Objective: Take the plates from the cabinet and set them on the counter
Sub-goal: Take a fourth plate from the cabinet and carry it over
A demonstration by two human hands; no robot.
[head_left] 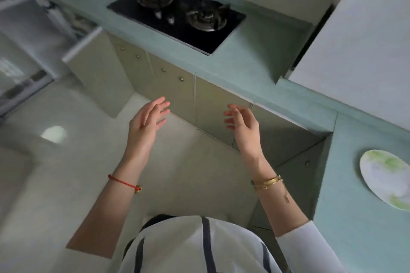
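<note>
Plate [387, 178] comes first: one round plate with a pale green marbled pattern lies flat on the teal counter [255, 60], at the right edge of the view, well apart from both hands. No other plate can be seen, so any that remain are presumably inside a cabinet that this view does not show open.

Both hands hang in the air in front of the lower cabinet doors [173, 86], touching nothing. The left hand [147, 121] is spread, its fingers loosely fanned and its palm turned inward; a red string bracelet [124, 182] circles its wrist. The right hand [243, 124] is also spread and empty, its fingers slightly curled toward the left one, with gold bangles [268, 182] on its wrist. The palms face each other (as if sized for a plate's rim), though nothing lies between them.

Beyond the hands, a black two-burner gas hob [177, 14] is set into the counter, and pale floor tiles [66, 162] fill the lower left.

My judgement is that the step in hand is the reach for the next plate. To do it well, take the plate by opposite edges with both hands, keep it level, and set it down beside the one already there, clear of the counter's edge and the hob.
</note>
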